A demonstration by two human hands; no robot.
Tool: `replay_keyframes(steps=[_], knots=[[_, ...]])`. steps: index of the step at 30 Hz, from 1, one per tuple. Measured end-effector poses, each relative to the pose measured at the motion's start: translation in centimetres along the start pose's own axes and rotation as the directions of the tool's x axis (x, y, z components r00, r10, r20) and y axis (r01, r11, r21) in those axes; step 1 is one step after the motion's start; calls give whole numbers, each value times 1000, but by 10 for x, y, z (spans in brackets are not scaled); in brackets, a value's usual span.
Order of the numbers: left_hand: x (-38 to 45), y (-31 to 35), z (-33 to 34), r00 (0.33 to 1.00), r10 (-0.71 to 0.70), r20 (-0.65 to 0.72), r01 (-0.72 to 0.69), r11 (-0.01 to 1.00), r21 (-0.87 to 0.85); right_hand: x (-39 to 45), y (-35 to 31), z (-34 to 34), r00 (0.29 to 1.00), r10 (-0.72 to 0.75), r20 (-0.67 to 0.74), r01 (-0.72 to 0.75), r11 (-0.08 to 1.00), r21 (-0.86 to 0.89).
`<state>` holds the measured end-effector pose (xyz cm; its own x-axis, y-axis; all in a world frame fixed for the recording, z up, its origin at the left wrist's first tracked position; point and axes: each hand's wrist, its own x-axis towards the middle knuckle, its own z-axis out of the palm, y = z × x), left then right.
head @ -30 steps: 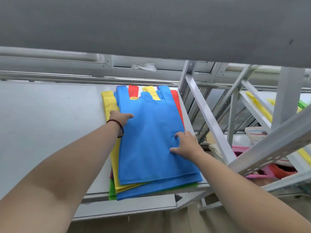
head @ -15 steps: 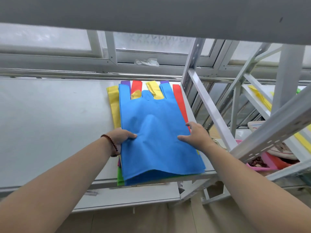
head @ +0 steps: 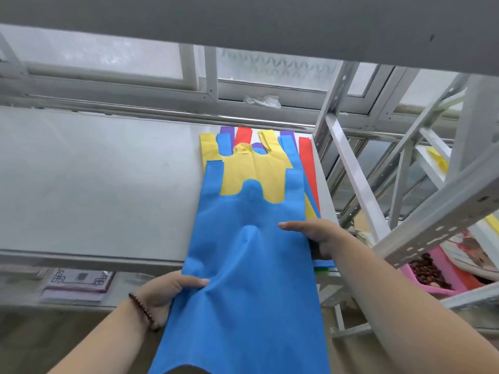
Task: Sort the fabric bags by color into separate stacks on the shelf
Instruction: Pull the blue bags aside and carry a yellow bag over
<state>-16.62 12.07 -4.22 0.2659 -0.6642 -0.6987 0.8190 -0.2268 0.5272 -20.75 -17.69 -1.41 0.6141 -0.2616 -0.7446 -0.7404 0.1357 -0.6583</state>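
Note:
A blue fabric bag (head: pixel 243 265) hangs half off the front edge of the grey shelf (head: pixel 94 184), its handles still lying on the pile. My left hand (head: pixel 167 292), with a bead bracelet, pinches the bag's left edge. My right hand (head: pixel 313 236) grips its right edge, thumb on top. The mixed pile (head: pixel 259 168) lies at the shelf's right end: a yellow bag on top, with blue, red (head: pixel 306 160) and purple (head: pixel 226 130) handles showing beneath.
A slanted metal brace (head: pixel 356 179) and perforated rack beams (head: pixel 437 228) stand close on the right. A pink tub (head: pixel 442 279) sits lower right. Papers (head: pixel 78 282) lie on the lower shelf at left. A shelf underside spans the top; windows stand behind.
Both hands have drawn the top blue bag toward me, off the pile and over the shelf's front edge. The yellow bag beneath has come into view.

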Motion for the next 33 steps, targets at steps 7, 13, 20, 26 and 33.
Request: replay_keyframes(steps=[7,13,20,26,33], knots=[[-22,-25,-4,998,44,-45,-51,986,-161,9,-17,16,990,-137,20,133,980,146],[-23,-67,11,997,26,-73,-39,982,-186,21,-25,22,990,-133,53,122,978,169],[-32,-57,-14,926,162,-341,-194,979,-62,17,-60,46,957,-277,92,273,961,54],[-83,6,-87,785,469,-405,-412,883,224,12,-123,114,899,-432,64,437,889,-136],[-133,88,-184,562,704,-434,-563,710,423,21,-201,222,737,-672,75,663,740,117]])
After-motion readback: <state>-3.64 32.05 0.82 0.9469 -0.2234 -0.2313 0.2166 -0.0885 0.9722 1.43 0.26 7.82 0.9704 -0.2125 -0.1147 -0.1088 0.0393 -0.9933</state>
